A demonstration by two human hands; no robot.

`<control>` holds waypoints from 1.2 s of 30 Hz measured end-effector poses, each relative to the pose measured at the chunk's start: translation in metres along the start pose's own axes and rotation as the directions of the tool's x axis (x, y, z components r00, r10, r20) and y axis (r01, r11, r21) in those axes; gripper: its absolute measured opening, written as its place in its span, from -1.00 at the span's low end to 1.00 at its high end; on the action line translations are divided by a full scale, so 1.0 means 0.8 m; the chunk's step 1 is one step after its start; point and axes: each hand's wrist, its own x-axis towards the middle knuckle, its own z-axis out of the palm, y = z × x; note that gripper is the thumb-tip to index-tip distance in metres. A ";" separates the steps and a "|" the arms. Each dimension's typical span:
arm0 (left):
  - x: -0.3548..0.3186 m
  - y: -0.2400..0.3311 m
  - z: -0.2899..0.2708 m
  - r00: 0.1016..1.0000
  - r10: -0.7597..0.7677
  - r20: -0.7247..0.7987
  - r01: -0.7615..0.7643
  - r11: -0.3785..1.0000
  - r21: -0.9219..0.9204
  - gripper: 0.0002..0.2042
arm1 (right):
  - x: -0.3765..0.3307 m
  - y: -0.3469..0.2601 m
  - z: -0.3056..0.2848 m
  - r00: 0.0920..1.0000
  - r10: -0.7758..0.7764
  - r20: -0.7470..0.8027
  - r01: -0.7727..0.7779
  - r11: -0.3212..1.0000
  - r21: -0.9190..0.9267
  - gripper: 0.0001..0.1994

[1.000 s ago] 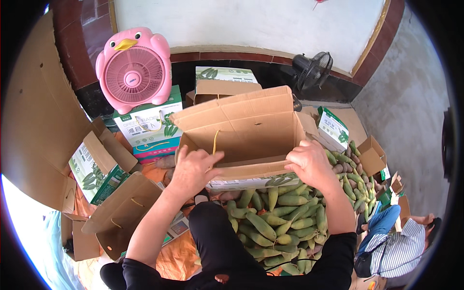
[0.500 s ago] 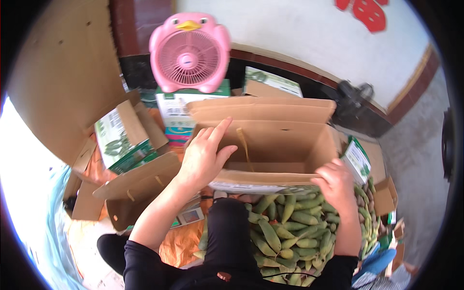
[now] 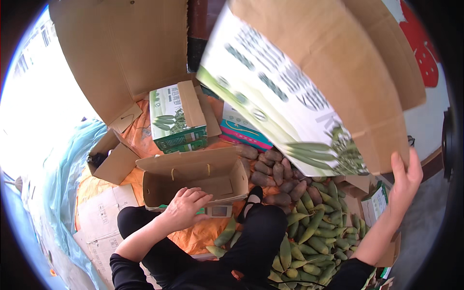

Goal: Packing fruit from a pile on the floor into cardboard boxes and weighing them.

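My right hand (image 3: pixel 406 179) grips a lower corner of a large cardboard carton (image 3: pixel 333 63), which is raised and tilted at the upper right. Its white and green printed side faces me, and its flaps hang loose. Over the near rim of a smaller open carton (image 3: pixel 193 186) rests my left hand (image 3: pixel 186 210), fingers loosely spread and holding nothing. This smaller carton has yellow cord loops inside and nothing else visible in it. By my right knee lies a heap of green radishes (image 3: pixel 314 227).
Brownish, elongated roots (image 3: pixel 290 186) lie behind the radishes. A printed carton (image 3: pixel 176 118) stands on orange sheeting (image 3: pixel 140 130). Beside it is a small open box (image 3: pixel 113 157). A tall cardboard sheet (image 3: pixel 121 53) rises behind; blue plastic (image 3: pixel 67 193) lines the left. A small grey display (image 3: pixel 221 211) shows below the smaller carton.
The large carton has swung up and right from in front of me, now in my right hand alone. My left hand has let go and moved down to the smaller carton. The view has turned left.
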 end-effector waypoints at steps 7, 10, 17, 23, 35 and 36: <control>-0.020 -0.033 0.048 0.967 -0.117 0.226 0.100 0.991 0.085 -0.32 | 0.085 -0.081 0.226 0.950 0.050 0.307 -0.268 0.631 0.728 -0.69; -0.022 -0.044 0.066 0.966 -0.084 0.243 0.069 0.995 0.070 -0.45 | 0.091 -0.097 0.343 0.891 -0.012 0.454 -0.387 0.502 0.773 -0.63; -0.029 -0.059 0.091 0.963 -0.136 0.233 0.114 0.988 0.107 -0.58 | 0.046 -0.093 0.564 0.660 0.159 0.734 -0.735 0.339 0.587 -0.62; -0.030 -0.048 0.089 0.963 -0.105 0.248 0.088 0.993 0.080 -0.63 | 0.016 -0.030 0.663 0.503 0.321 0.803 -0.855 0.325 0.405 -0.40; -0.010 -0.053 0.091 0.948 -0.138 0.288 0.127 0.990 0.055 -0.68 | -0.009 0.076 0.746 0.333 0.342 0.879 -0.943 0.138 0.304 -0.29; -0.009 -0.055 0.093 0.946 -0.154 0.285 0.150 0.988 0.036 -0.68 | -0.009 0.080 0.747 0.337 0.354 0.872 -0.941 0.136 0.309 -0.29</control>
